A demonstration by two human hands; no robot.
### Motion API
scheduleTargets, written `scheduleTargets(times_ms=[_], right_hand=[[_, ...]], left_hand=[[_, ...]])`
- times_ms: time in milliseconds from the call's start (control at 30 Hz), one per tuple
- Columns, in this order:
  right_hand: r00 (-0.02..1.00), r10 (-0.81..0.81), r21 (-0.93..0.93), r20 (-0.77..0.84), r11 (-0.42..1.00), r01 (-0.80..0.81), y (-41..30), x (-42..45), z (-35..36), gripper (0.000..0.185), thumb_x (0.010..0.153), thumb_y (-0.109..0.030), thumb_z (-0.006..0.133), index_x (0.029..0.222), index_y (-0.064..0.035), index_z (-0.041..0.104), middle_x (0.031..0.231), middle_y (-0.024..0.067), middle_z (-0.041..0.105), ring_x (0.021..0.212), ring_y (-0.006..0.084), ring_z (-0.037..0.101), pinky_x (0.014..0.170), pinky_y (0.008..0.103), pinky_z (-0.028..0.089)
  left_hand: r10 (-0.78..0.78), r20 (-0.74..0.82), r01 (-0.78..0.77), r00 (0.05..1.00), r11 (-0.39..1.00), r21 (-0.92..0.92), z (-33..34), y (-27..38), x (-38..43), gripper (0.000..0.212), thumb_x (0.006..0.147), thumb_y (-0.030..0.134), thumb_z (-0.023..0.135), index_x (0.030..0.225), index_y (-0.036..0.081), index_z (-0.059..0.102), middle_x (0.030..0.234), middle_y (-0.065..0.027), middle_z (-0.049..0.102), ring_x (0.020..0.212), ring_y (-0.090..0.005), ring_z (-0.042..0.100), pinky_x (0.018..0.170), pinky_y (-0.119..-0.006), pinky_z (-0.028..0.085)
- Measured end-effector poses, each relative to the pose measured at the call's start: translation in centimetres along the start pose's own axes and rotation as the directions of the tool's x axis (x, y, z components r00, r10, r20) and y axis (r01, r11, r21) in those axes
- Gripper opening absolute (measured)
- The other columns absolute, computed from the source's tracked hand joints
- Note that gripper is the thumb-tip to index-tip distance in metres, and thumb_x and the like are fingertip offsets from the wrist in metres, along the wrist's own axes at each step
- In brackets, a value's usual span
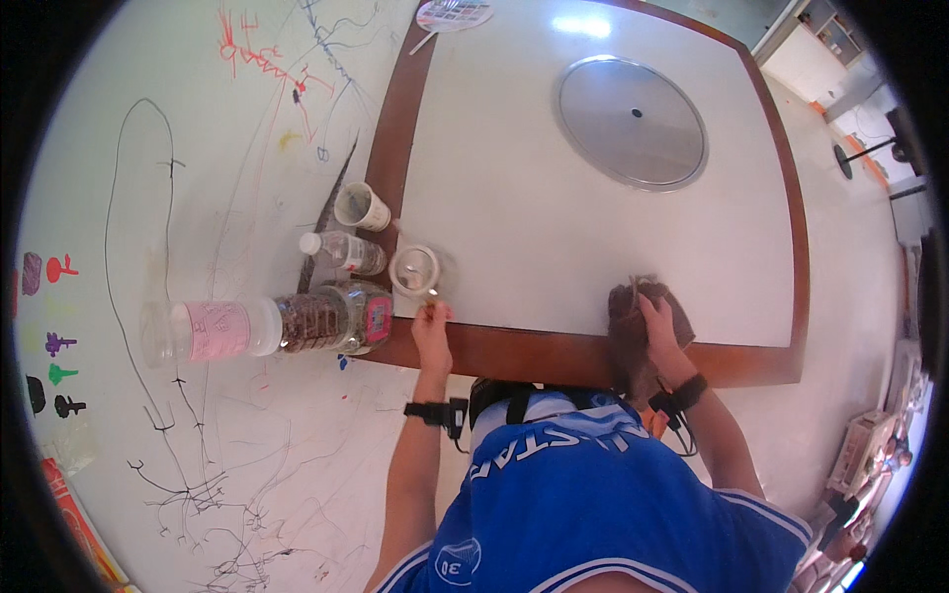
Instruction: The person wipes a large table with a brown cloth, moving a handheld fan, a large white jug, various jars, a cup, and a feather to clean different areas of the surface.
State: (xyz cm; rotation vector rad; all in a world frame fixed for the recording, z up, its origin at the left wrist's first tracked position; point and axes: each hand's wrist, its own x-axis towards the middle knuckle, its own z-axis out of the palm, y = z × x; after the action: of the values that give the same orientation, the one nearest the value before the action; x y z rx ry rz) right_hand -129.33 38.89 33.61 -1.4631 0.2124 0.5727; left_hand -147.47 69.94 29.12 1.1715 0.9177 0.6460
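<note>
My left hand (433,337) is at the table's near left corner, fingers bunched beside a clear round container (415,271). Something small and brownish shows at those fingertips; whether they pinch it or only touch the container is too small to tell. A crumpled brown cloth (627,326) is gripped in my right hand (659,326) at the table's near edge, part of it hanging over the wooden border. Left of the clear container stand a paper cup (362,207), a plastic bottle with a white cap (345,252) and a large clear jar with dark contents (315,322).
The white tabletop (519,222) has a brown wooden border. A round metal-rimmed glass lid (634,122) lies toward the far right. A hand fan (454,15) rests at the far left corner. The wall (245,163) on the left carries drawings. A standing fan (867,152) is farther right.
</note>
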Motion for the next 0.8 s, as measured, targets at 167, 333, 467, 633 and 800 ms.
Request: scheduleTargets(times_ms=[167,333,467,633,800], right_hand=[[0.851,-0.446,-0.746,0.276,0.458,0.482,5.9,1.8,1.2,0.059,0.078,-0.039,0.064,0.116,0.0029,0.047,0.120,0.0272,0.040,0.110,0.0438,0.038,0.093,0.0453,0.035],[0.896,-0.358,-0.811,0.264,0.420,0.407,5.7,2.9,3.5,0.059,0.080,-0.037,0.062,0.122,0.0011,0.045,0.124,0.0260,0.038,0.113,0.0415,0.037,0.096,0.0446,0.032],[0.800,-0.365,-0.751,0.476,0.303,0.586,5.4,3.8,7.3,0.053,0.084,-0.038,0.056,0.117,0.0024,0.049,0.122,0.0252,0.041,0.114,0.0419,0.034,0.099,0.0458,0.027],[0.599,-0.398,-0.588,0.695,0.165,0.792,6.2,4.3,16.1,0.044,0.085,-0.037,0.054,0.097,0.0050,0.058,0.108,0.0251,0.050,0.101,0.0436,0.040,0.093,0.0508,0.028],[0.543,-0.357,-0.568,0.760,0.043,0.822,6.3,5.4,23.2,0.041,0.084,-0.038,0.055,0.092,0.0015,0.062,0.096,0.0204,0.053,0.096,0.0382,0.043,0.087,0.0464,0.033]], left_hand=[[-0.191,0.082,0.170,0.978,0.963,0.209,-3.2,0.8,-5.4,0.018,0.085,0.020,0.061,0.079,0.003,0.058,0.068,0.0011,0.052,0.060,-0.0065,0.045,0.055,-0.021,0.037],[-0.126,0.118,0.103,0.985,0.978,0.180,-6.7,-0.5,-6.9,0.018,0.080,0.013,0.066,0.070,0.003,0.056,0.063,0.0037,0.049,0.060,-0.0044,0.040,0.053,-0.021,0.034],[-0.109,0.172,0.069,0.979,0.973,0.222,-8.0,-0.3,-7.4,0.020,0.079,0.011,0.067,0.067,0.002,0.054,0.061,0.0040,0.046,0.059,-0.0050,0.038,0.052,-0.021,0.033],[-0.088,0.187,0.045,0.978,0.974,0.224,-9.8,0.4,-7.9,0.021,0.078,0.008,0.068,0.065,0.003,0.051,0.061,0.0030,0.048,0.058,-0.0048,0.041,0.053,-0.021,0.034],[-0.150,0.137,0.129,0.979,0.980,0.151,-9.5,2.5,-8.5,0.021,0.077,0.006,0.068,0.064,0.004,0.051,0.062,0.0013,0.052,0.059,-0.0050,0.046,0.054,-0.020,0.037]])
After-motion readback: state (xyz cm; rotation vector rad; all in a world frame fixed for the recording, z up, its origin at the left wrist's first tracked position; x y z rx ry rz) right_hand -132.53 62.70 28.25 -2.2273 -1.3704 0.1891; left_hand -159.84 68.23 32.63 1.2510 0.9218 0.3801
